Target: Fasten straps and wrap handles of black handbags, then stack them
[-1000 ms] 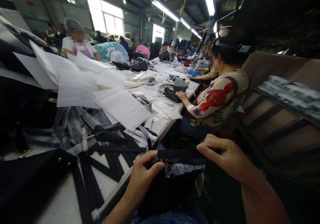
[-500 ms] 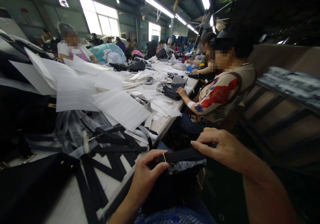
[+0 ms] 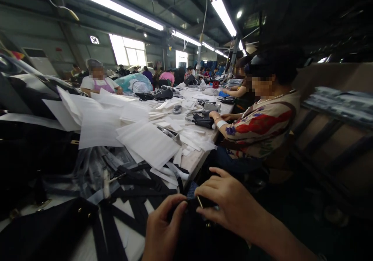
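Observation:
Low in the middle of the view, both my hands meet over a black strap (image 3: 190, 206) with a small gold metal piece at its end. My left hand (image 3: 163, 228) curls round the strap from below, fingers closed. My right hand (image 3: 224, 200) pinches the strap's end by the gold piece from the right. The strap sits over a dark bag part on my lap, mostly hidden by my hands.
A long worktable (image 3: 192, 162) runs away to the left, strewn with white foam sheets (image 3: 148, 140) and black straps (image 3: 136, 179). A black bag (image 3: 49, 234) lies at the near left. A person in a floral top (image 3: 259, 127) sits close on my right; other workers sit further along.
My right hand has slid left along the strap to meet my left hand. The camera has tilted up, so both hands now sit lower in view.

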`<act>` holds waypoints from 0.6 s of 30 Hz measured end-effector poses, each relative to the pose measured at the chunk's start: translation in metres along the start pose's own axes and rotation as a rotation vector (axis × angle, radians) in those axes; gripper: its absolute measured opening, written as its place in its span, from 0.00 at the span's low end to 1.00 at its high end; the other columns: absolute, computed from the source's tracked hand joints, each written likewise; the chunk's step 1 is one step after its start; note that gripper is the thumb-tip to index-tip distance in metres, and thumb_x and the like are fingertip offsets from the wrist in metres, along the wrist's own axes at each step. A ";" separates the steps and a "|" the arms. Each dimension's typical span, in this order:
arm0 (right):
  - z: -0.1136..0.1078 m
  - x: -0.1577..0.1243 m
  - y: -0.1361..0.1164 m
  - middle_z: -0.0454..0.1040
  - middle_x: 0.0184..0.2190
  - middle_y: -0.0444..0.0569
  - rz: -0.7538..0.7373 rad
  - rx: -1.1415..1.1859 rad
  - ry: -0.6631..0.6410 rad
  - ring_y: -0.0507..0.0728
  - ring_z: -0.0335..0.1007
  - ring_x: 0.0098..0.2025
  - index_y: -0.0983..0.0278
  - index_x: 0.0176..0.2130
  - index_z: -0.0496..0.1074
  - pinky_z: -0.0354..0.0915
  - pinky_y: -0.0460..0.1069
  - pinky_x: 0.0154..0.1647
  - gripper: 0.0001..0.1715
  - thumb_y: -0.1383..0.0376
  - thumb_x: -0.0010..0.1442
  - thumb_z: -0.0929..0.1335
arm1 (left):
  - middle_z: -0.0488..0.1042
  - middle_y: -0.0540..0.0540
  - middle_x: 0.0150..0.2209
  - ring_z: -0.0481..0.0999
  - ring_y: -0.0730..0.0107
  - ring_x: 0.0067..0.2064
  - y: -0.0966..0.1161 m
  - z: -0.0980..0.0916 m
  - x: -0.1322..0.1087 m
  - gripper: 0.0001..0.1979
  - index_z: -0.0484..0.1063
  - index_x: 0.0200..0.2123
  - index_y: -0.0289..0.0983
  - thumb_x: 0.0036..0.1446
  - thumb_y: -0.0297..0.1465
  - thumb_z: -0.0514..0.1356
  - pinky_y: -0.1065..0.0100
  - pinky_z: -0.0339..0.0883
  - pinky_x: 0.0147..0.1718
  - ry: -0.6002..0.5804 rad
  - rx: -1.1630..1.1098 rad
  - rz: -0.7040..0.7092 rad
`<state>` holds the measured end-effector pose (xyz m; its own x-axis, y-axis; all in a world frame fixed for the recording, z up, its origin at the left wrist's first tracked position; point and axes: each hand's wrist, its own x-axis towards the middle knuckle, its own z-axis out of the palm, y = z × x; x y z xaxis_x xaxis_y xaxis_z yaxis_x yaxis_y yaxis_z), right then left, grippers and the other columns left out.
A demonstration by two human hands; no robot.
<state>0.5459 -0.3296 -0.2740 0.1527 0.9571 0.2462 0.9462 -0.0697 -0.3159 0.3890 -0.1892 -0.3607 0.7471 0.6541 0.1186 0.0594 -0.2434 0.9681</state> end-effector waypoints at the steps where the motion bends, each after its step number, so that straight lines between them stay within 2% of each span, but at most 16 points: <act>1: -0.003 -0.001 0.005 0.81 0.36 0.45 0.008 0.008 0.043 0.59 0.77 0.39 0.57 0.42 0.77 0.53 0.62 0.64 0.12 0.59 0.56 0.75 | 0.81 0.46 0.36 0.79 0.57 0.41 -0.004 -0.009 0.000 0.14 0.79 0.38 0.40 0.59 0.45 0.63 0.64 0.71 0.42 0.052 0.028 -0.037; 3: -0.009 -0.003 0.014 0.81 0.37 0.44 0.056 0.042 0.131 0.58 0.76 0.40 0.57 0.41 0.77 0.53 0.61 0.64 0.11 0.58 0.57 0.74 | 0.81 0.46 0.33 0.80 0.58 0.37 -0.018 -0.028 0.000 0.17 0.78 0.39 0.39 0.56 0.46 0.65 0.65 0.72 0.39 0.183 0.026 -0.141; 4: -0.010 -0.004 0.018 0.80 0.37 0.44 0.097 0.075 0.149 0.58 0.75 0.40 0.57 0.41 0.77 0.56 0.60 0.62 0.11 0.58 0.57 0.74 | 0.80 0.46 0.32 0.80 0.58 0.36 -0.027 -0.038 0.001 0.18 0.78 0.39 0.38 0.54 0.46 0.66 0.66 0.73 0.37 0.238 -0.009 -0.190; 7: -0.009 -0.005 0.026 0.79 0.40 0.45 0.236 0.233 0.122 0.57 0.74 0.41 0.58 0.41 0.77 0.66 0.52 0.49 0.12 0.58 0.56 0.74 | 0.80 0.47 0.35 0.81 0.61 0.36 -0.054 -0.058 0.003 0.21 0.77 0.39 0.36 0.47 0.45 0.71 0.69 0.75 0.34 0.349 -0.248 -0.304; 10: 0.002 -0.004 0.030 0.77 0.35 0.44 0.367 0.421 0.102 0.55 0.72 0.36 0.60 0.41 0.76 0.66 0.48 0.36 0.14 0.55 0.57 0.74 | 0.78 0.51 0.36 0.82 0.66 0.35 -0.065 -0.062 0.007 0.21 0.76 0.39 0.38 0.43 0.37 0.76 0.77 0.73 0.27 0.408 -0.628 -0.402; 13: 0.016 0.000 0.035 0.76 0.30 0.43 0.486 0.695 0.130 0.53 0.71 0.30 0.62 0.42 0.74 0.62 0.46 0.28 0.19 0.52 0.56 0.74 | 0.77 0.53 0.35 0.81 0.75 0.33 -0.060 -0.052 0.010 0.19 0.77 0.40 0.39 0.43 0.30 0.76 0.84 0.68 0.23 0.461 -0.959 -0.376; 15: 0.021 0.002 0.037 0.78 0.31 0.45 0.535 0.904 0.201 0.54 0.73 0.32 0.62 0.42 0.73 0.63 0.45 0.29 0.22 0.52 0.54 0.75 | 0.78 0.51 0.39 0.81 0.73 0.38 -0.053 -0.035 0.011 0.21 0.76 0.47 0.42 0.49 0.34 0.73 0.81 0.73 0.31 0.424 -1.072 -0.288; 16: 0.022 0.004 0.037 0.79 0.32 0.46 0.556 0.985 0.250 0.55 0.74 0.34 0.62 0.42 0.72 0.64 0.45 0.30 0.22 0.52 0.53 0.76 | 0.79 0.48 0.42 0.81 0.70 0.42 -0.048 -0.023 0.011 0.24 0.73 0.52 0.43 0.52 0.38 0.71 0.76 0.75 0.37 0.340 -1.073 -0.243; 18: 0.020 0.006 0.035 0.80 0.33 0.48 0.592 1.090 0.341 0.55 0.76 0.34 0.62 0.41 0.72 0.65 0.45 0.30 0.23 0.52 0.52 0.77 | 0.78 0.43 0.49 0.78 0.61 0.51 -0.039 0.005 0.012 0.30 0.67 0.59 0.44 0.55 0.41 0.69 0.64 0.73 0.50 0.063 -0.943 -0.158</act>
<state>0.5742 -0.3207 -0.3023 0.6855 0.7278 -0.0180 0.0139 -0.0378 -0.9992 0.3983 -0.1755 -0.3980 0.7373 0.6742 -0.0436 -0.4217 0.5097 0.7499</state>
